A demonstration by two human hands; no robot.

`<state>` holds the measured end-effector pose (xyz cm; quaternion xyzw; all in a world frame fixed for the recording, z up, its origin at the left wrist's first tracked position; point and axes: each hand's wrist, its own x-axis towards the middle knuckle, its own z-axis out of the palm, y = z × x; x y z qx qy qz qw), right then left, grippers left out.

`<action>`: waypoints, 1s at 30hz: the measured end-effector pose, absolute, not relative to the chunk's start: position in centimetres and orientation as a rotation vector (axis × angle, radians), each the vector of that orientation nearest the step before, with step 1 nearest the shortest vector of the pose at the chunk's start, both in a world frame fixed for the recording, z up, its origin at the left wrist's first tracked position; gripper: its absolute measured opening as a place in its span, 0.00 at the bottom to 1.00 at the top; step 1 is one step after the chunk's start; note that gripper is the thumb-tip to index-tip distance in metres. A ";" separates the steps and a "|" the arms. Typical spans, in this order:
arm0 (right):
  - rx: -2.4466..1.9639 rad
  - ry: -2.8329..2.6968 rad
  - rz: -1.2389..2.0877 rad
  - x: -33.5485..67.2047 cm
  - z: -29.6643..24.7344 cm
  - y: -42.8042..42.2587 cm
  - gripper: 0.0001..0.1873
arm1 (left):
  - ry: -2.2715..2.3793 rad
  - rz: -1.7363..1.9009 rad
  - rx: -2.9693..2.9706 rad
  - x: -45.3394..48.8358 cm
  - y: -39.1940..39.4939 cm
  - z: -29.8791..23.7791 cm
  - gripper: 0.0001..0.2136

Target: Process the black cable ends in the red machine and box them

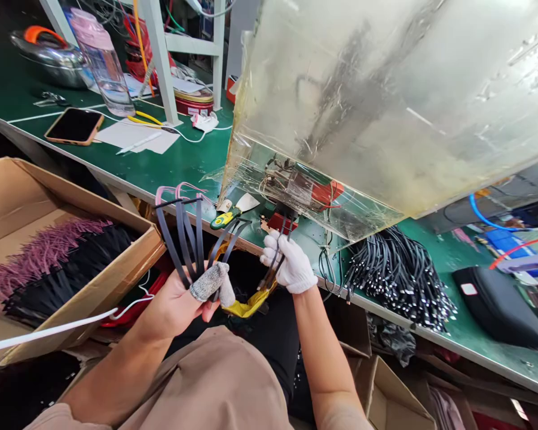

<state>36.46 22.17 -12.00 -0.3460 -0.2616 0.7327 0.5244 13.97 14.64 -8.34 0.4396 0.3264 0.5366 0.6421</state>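
My left hand (186, 298), with grey cloth covers on some fingers, is closed round several flat black cables (179, 233) that fan upward. Thin pink wires (165, 192) show at the tops of some of them. My right hand (291, 263) wears a white glove and pinches a few dark cables (273, 263). Their upper ends reach a small red block (283, 222) at the bench edge, under a clear plastic shield (323, 119). How the ends sit at the block is hidden. A scraper with a green and yellow handle (226, 218) lies between my hands.
A cardboard box (121, 269) at left holds many black cables with pink wires. A bundle of black cables (394, 275) hangs over the bench edge at right, beside a black case (497, 304). A phone (75, 125) and a water bottle (105, 65) stand at the back left.
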 end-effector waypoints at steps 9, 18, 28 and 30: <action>-0.827 -0.481 1.744 35.6 -10.7 27.0 0.05 | 0.766 1.168 0.885 13.2 13.5 -7.7 0.20; -0.944 -0.377 1.695 36.3 -10.9 28.2 0.12 | 0.785 1.159 0.813 13.0 13.1 -8.0 0.20; -0.930 -0.357 1.745 36.3 -10.0 28.5 0.16 | 0.680 0.961 0.519 9.7 12.0 -7.4 0.11; -0.868 -0.403 1.799 36.7 -10.0 28.0 0.14 | 0.732 1.003 0.565 9.8 11.4 -6.4 0.10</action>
